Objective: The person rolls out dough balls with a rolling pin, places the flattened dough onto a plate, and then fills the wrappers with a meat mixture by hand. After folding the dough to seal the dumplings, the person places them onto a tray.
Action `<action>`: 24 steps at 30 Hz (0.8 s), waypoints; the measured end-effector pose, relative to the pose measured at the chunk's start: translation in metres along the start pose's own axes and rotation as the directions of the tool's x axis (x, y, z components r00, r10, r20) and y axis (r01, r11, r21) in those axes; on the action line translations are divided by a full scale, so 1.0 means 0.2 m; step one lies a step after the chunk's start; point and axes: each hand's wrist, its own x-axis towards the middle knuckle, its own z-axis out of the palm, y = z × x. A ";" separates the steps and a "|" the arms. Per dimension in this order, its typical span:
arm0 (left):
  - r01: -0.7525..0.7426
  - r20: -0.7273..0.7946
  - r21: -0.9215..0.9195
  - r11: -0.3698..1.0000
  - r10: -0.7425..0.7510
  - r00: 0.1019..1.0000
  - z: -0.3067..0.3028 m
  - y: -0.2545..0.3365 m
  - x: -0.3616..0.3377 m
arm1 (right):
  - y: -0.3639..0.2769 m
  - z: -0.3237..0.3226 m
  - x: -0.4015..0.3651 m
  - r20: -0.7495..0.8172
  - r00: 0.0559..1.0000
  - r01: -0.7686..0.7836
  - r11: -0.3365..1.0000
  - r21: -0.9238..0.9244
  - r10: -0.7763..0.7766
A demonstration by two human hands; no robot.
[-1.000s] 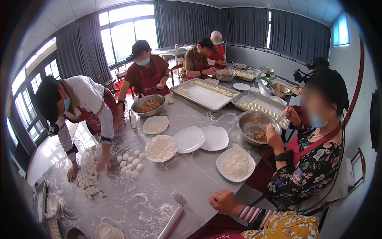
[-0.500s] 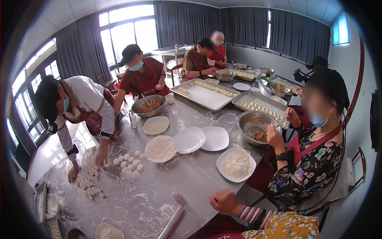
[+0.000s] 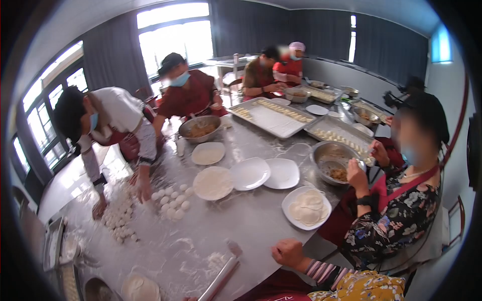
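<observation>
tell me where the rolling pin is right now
In the head view, the rolling pin lies aslant at the bottom edge, a little left of centre, between a stack of dough wrappers on its left and the striped sleeve on its right.

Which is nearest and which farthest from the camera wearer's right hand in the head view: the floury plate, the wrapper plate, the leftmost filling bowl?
From the right hand:
1. Wrapper plate: just beyond, near the table's right edge.
2. Floury plate: farther, mid-table, leftward.
3. Filling bowl: farthest, across the table.
</observation>
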 end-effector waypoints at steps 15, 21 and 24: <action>0.022 0.041 -0.050 0.999 -0.020 0.999 -0.06 0.07 0.05 | 0.00 0.00 0.01 -0.003 1.000 0.024 1.000 -0.012 -0.024; 0.013 0.047 -0.036 0.999 -0.011 0.999 -0.06 0.07 0.05 | 0.00 0.00 0.01 0.003 1.000 0.030 0.999 -0.014 -0.030; 0.008 0.053 -0.029 1.000 -0.006 0.999 -0.05 0.05 0.04 | 0.00 0.00 0.01 0.003 1.000 0.024 1.000 -0.020 -0.023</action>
